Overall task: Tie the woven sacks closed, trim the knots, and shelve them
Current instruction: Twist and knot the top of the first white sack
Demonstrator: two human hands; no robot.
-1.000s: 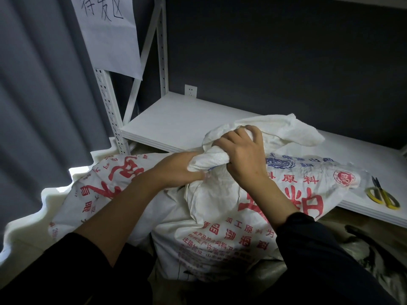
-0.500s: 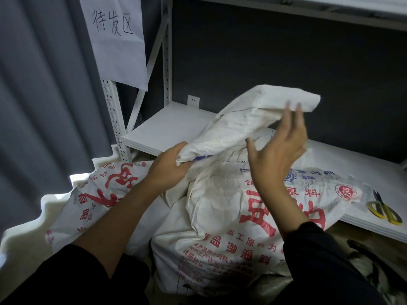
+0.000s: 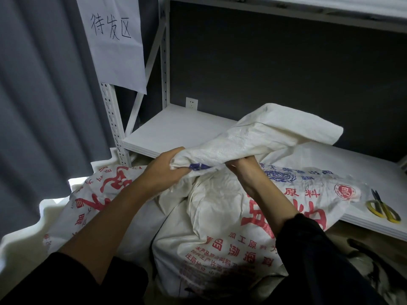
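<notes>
Standing before the low white shelf (image 3: 176,128), the full woven sack (image 3: 220,234) looks heavy and slumped, so I judge its limp, slick-looking neck (image 3: 264,137) the best place to hold. My left hand (image 3: 164,170) and right hand (image 3: 243,170) both clutch that gathered neck, close together. The bare board behind leaves room to swing the flap, and the scissors (image 3: 382,209) lie well off to the right.

White printed woven sack (image 3: 220,227), neck bunched, leaning on shelf (image 3: 176,128).
</notes>
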